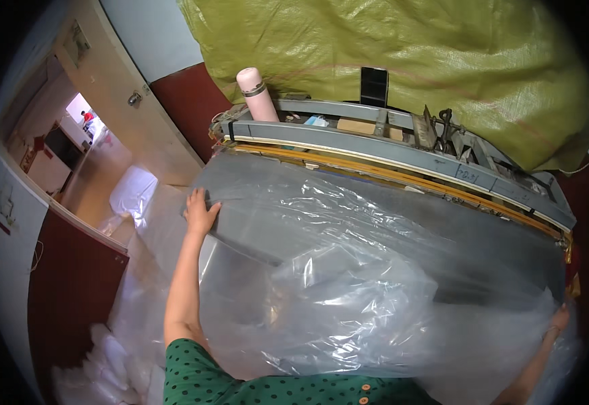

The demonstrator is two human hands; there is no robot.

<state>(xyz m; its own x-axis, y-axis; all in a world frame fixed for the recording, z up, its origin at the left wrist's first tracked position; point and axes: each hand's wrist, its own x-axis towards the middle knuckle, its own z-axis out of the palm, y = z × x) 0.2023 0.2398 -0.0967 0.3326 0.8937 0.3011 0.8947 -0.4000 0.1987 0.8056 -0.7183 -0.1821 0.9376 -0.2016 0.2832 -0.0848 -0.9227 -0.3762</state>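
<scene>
Left hand [201, 212] rests flat, half-spread, on clear plastic film [355, 317]; right hand [560, 318] (at film's edge): grip indeterminable.

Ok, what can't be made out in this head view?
In the head view:
Right hand: small, near the dark rim; whether it grips the plastic film is unclear.
Right forearm: cut off by the lower edge.
Pink bottle: base hidden behind the grey rail.
Distant person in red: too small for detail.

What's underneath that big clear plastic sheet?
Through the clear plastic sheet, parts of a flat grey surface show, clearest toward the far side. Where the plastic bunches and glares in the middle, whatever lies beneath cannot be made out.
</scene>
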